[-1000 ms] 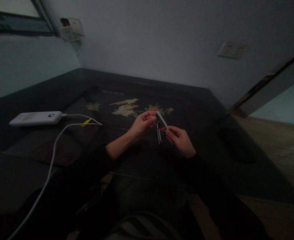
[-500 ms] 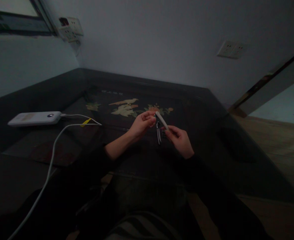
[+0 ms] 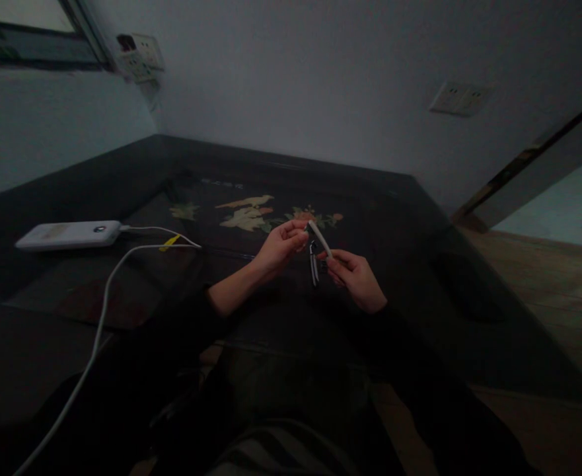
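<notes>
Hands meet above the dark table (image 3: 419,218), held up off its surface with both forearms in black sleeves reaching forward from the body. Left hand (image 3: 281,246) is turned palm inward, fingers curled, thumb and forefinger pressed together on the upper end of the pale lever of a nail clipper (image 3: 316,254). Right hand (image 3: 355,279) sits just below and to the right of that pinch, fingers folded around the clipper's lower end, so the tool is gripped from both sides. The lever slants up toward the left hand's fingertips while the darker metal body hangs down from it between the two hands, the parts splayed apart.

Just beyond the grip, an inlaid picture of pale birds and flowers (image 3: 251,215) shows on the tabletop. Well off to the left of the grip lies a white power bank (image 3: 67,235), with a white cable (image 3: 102,311) running from it toward the person's body and a yellow tag (image 3: 170,242) on the lead. Nothing lies between the hands and the tabletop under them
</notes>
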`<move>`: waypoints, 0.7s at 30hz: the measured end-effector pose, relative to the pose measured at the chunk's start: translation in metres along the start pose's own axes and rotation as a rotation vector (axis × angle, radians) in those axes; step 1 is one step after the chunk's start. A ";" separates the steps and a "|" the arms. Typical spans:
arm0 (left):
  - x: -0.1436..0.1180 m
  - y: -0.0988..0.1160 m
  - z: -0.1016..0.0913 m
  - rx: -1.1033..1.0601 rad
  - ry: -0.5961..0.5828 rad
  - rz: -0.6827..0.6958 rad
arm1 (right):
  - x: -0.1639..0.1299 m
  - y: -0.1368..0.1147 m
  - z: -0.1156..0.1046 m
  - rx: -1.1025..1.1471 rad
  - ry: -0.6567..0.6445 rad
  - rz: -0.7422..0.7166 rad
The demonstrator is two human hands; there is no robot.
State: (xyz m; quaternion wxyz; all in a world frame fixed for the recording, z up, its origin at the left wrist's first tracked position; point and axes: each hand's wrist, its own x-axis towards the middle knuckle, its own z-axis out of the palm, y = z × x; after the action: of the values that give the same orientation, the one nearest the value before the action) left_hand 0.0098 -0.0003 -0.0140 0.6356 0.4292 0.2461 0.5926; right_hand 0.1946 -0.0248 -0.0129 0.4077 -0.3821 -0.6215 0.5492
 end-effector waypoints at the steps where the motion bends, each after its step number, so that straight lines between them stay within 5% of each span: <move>1: 0.000 0.000 0.000 0.001 -0.001 0.002 | 0.001 0.001 -0.001 -0.032 0.024 -0.014; 9: -0.001 0.001 0.002 -0.003 -0.001 0.012 | 0.001 0.001 -0.001 -0.222 0.120 -0.102; 21: 0.000 0.002 0.004 -0.058 0.008 0.027 | -0.005 -0.004 0.002 -0.014 -0.098 -0.022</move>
State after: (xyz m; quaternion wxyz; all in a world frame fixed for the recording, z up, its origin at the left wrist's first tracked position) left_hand 0.0118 -0.0010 -0.0106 0.6387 0.4112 0.2255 0.6100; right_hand 0.1942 -0.0309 -0.0096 0.3800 -0.3507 -0.6488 0.5583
